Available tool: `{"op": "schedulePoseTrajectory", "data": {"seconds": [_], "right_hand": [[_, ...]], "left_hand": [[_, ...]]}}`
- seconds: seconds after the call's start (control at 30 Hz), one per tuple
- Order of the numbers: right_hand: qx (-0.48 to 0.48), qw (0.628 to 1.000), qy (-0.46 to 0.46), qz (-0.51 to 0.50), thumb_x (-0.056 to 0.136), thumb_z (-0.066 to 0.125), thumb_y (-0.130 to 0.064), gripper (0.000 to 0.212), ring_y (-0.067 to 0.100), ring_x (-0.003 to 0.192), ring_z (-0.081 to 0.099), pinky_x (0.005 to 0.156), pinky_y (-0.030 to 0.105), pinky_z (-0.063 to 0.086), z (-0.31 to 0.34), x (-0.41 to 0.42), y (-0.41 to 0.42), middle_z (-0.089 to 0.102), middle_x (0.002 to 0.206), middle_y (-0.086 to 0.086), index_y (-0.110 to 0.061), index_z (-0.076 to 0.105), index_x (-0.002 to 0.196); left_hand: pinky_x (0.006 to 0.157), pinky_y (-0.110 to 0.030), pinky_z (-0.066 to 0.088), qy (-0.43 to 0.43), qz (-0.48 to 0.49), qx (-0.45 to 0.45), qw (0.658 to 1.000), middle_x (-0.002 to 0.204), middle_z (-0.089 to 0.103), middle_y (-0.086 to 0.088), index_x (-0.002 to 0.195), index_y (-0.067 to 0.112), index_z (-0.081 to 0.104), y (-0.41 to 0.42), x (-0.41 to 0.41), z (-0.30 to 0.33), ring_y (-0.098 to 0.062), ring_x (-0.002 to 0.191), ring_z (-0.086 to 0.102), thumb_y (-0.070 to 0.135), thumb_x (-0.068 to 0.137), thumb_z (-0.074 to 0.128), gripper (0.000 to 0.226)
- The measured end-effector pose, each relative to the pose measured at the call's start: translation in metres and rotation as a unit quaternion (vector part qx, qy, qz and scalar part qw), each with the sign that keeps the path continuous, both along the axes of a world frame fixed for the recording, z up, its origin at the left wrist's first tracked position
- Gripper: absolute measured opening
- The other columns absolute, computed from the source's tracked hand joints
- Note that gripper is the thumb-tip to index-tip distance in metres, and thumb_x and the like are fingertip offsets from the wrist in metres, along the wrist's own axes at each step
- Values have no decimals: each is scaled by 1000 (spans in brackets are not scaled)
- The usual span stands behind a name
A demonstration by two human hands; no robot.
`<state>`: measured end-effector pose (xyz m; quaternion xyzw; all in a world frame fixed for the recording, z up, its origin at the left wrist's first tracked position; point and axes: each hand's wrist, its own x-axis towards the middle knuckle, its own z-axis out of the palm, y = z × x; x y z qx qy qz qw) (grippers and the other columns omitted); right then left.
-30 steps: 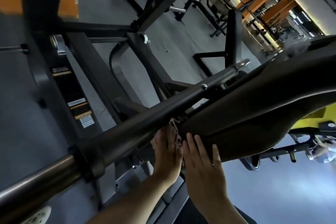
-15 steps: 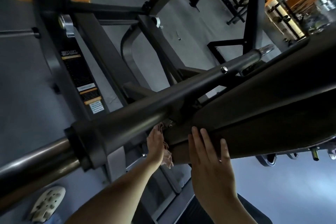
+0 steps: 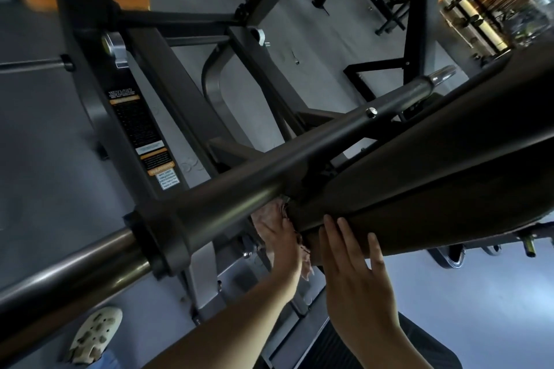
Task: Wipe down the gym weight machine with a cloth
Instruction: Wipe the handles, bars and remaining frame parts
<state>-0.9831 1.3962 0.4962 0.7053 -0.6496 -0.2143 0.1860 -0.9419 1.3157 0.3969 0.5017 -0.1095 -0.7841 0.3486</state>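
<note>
The left hand (image 3: 278, 237) presses the cloth (image 3: 277, 210) against the pad (image 3: 419, 189) end under the bar (image 3: 239, 204), fingers hidden. The right hand (image 3: 356, 275) lies flat, fingers straight, on the pad just beside it.

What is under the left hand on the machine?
A pinkish cloth lies under the left hand, pressed where the bar meets the pad. The surface beneath is hidden.

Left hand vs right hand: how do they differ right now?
The left hand presses the cloth into the gap under the bar; the right hand holds nothing. The left hand's fingers are mostly hidden by cloth and frame; the right hand's lie straight and flat on the dark pad. Both touch the machine.
</note>
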Motion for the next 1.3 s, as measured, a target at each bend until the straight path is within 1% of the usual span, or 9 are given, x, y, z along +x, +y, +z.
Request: {"op": "schedulePoseTrajectory", "data": {"seconds": [0.1,0.2,0.3,0.4,0.53,0.7,0.87,1.07,1.3], "right_hand": [[-12,1000,-7,-7,78,32,-25,65,27,141,14,117,48,-10,2,0,3,18,155,15,0,30,138],[-42,999,0,-8,78,27,-22,65,27,143,12,117,48,-8,11,2,2,12,154,16,-2,31,139],[-85,996,12,11,79,27,-23,64,28,147,0,117,49,-5,29,4,-5,13,155,16,-5,32,140],[-125,992,20,5,84,27,-23,57,26,147,-4,117,48,-4,52,8,-11,26,151,12,-5,31,138],[-165,985,55,-11,92,23,-22,53,25,147,-4,117,48,-3,78,10,-11,21,154,13,-4,28,141],[-194,977,76,-49,84,26,-20,65,25,147,-3,117,46,-3,108,16,-12,25,152,13,0,24,145],[-206,971,83,-87,100,-5,-27,60,26,147,1,118,46,-2,137,23,-15,22,155,13,-3,34,139],[-258,958,107,-64,93,20,-20,50,27,146,7,116,48,6,180,38,-38,38,147,13,-4,38,137],[-300,937,166,-62,83,31,-15,51,28,132,36,113,49,14,248,40,-59,52,138,16,-3,47,131]], "left_hand": [[88,-3,34,-4,9,-110,994,145,15,26,151,30,1,9,2,26,26,108,38,32,101,34,60],[96,2,29,-60,-15,-223,973,134,12,38,150,24,-7,12,6,50,36,110,26,36,101,32,64],[120,-33,-1,-144,-101,-381,908,152,-28,9,145,11,-20,27,5,62,-7,144,-14,75,87,7,90],[119,-42,8,-216,-78,-492,840,159,-7,-9,152,9,6,34,7,75,-25,147,-3,35,106,22,55],[118,-35,20,-77,20,-552,830,158,4,12,147,41,8,14,33,131,-11,146,6,3,97,46,73],[112,-47,31,-55,-75,-589,803,152,13,18,148,46,4,-8,41,152,-14,142,19,46,98,31,56],[103,-23,39,47,-158,-609,776,135,32,36,130,69,22,-54,51,189,4,127,38,62,90,28,41],[101,-10,34,261,-260,-586,722,133,43,33,127,34,42,-89,57,241,13,126,38,21,102,31,31],[118,-30,21,267,-322,-637,648,153,26,15,137,37,33,-120,35,291,1,140,24,33,96,35,41]]}}
